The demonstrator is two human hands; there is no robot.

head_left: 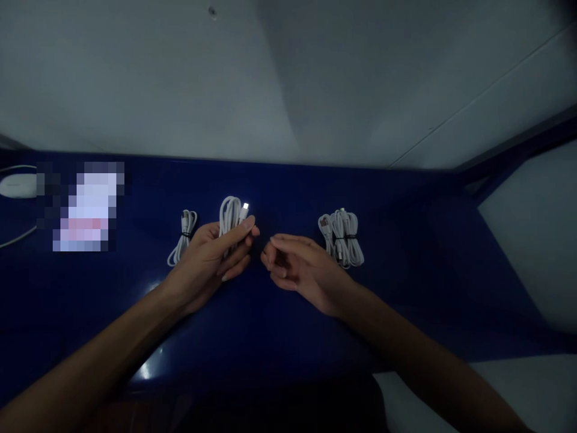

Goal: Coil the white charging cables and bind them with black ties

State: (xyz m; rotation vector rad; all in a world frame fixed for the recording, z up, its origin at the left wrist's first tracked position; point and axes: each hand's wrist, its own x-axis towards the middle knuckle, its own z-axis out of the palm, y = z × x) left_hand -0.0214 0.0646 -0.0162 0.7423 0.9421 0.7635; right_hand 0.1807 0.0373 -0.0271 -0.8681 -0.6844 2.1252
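My left hand (216, 255) is closed round a coiled white cable (231, 213), whose plug end (244, 210) sticks up above my fingers. My right hand (297, 264) hovers just to its right with the fingers curled, thumb and forefinger pinched on a thin dark tie I can barely make out. A small tied white cable (184, 237) lies on the blue table (406, 270) to the left of my left hand. To the right of my right hand lies a bunch of tied white cables (343, 237).
A white device (17, 185) with a cord sits at the far left edge. Beside it is a blurred-out patch (83, 207). A grey wall (288, 78) rises behind the table. The table narrows at the right toward a pale floor (532, 240).
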